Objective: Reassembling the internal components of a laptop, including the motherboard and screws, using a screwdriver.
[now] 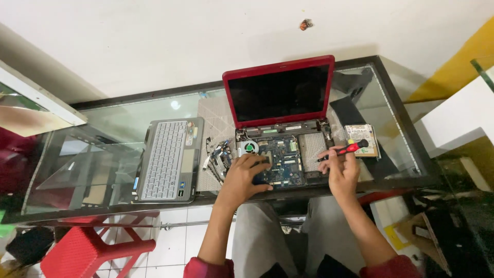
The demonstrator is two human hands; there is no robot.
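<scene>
**Laptop stripped to its circuit board**

Laptop (280, 128) sits on the glass table (113, 134), keyboard cover (167, 159) already off, lying left of it. Left hand (242, 177) rests open on the board; right hand (343, 167) grips a red screwdriver (346, 150). Board itself not yet removed.

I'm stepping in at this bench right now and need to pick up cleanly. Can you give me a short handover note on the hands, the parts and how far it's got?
Left hand: flat on the exposed motherboard of the red laptop, holding nothing.
Right hand: gripping a red-and-black screwdriver, tip towards the board's right side.
Parts: the grey keyboard cover lies to the laptop's left, loose brackets and cables between them, a removed drive to the right, all on the glass table.
Done: cover off, board and fan exposed.
Left: board still in the base.
</scene>
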